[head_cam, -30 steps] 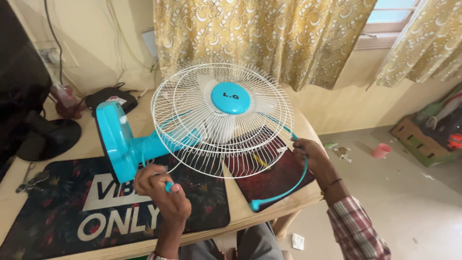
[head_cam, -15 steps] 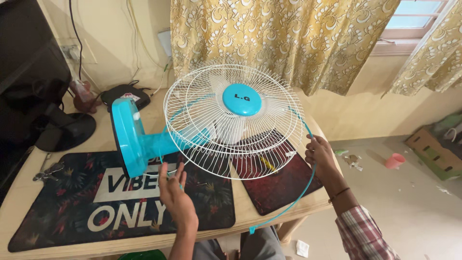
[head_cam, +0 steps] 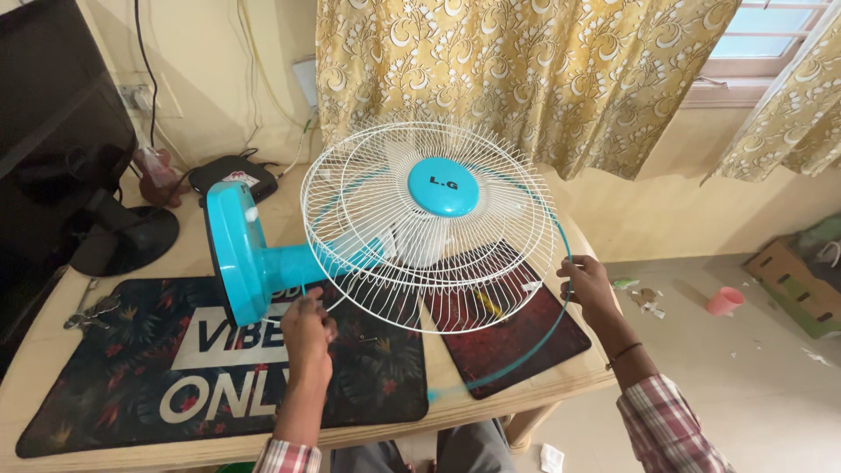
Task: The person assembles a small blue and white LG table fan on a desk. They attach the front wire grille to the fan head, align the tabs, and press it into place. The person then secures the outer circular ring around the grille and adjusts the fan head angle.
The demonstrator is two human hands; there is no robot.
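Left hand (head_cam: 308, 328), fingers curled nearly closed, pinches the lower-left edge of the white wire fan guard (head_cam: 429, 226), where one end of the turquoise rim band (head_cam: 534, 346) appears to meet it. Table fan, turquoise, lies on its side across the wooden table (head_cam: 53, 350), its round base (head_cam: 232, 254) upright at left, so the guard faces the person and its edge is reachable. Right hand (head_cam: 585, 285), fingers bent around the band at the guard's right edge, holds it against the wires; the band's loose lower stretch sags over the red mat (head_cam: 517, 337).
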